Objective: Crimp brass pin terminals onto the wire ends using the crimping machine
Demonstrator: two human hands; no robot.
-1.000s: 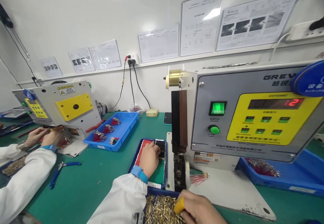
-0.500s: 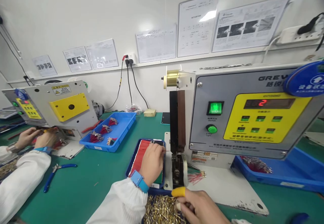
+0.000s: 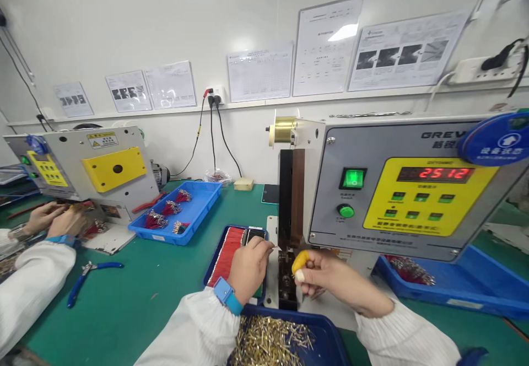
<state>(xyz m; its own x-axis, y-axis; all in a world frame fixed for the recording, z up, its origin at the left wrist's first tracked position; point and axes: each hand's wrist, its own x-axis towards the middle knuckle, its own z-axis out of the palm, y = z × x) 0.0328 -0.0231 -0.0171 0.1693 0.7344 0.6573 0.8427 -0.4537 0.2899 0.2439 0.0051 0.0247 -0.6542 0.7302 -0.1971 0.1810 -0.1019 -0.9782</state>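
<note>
My left hand (image 3: 249,267), with a blue wristband, pinches a thin wire (image 3: 276,247) whose end points at the black tooling (image 3: 286,278) of the crimping machine (image 3: 320,189). Under that hand is a small blue tray (image 3: 214,265) of red wires (image 3: 228,250). My right hand (image 3: 326,275) is closed in front of the tooling, a yellow finger cot on one finger. What its fingertips hold is hidden. Below both hands, a dark blue bin (image 3: 330,338) contains many small brass-coloured metal terminals (image 3: 273,341).
A blue tray (image 3: 206,211) with wire bundles stands left of centre, and another blue tray (image 3: 454,294) lies at right. Blue-handled cutters (image 3: 86,272) rest on the green table. At far left, a co-worker's hands (image 3: 61,222) work at a second machine (image 3: 111,173).
My right hand has risen from the bin of terminals to the machine's tooling. My left hand stays nearly in place with the wire. The red display now reads 2512 instead of 2.
</note>
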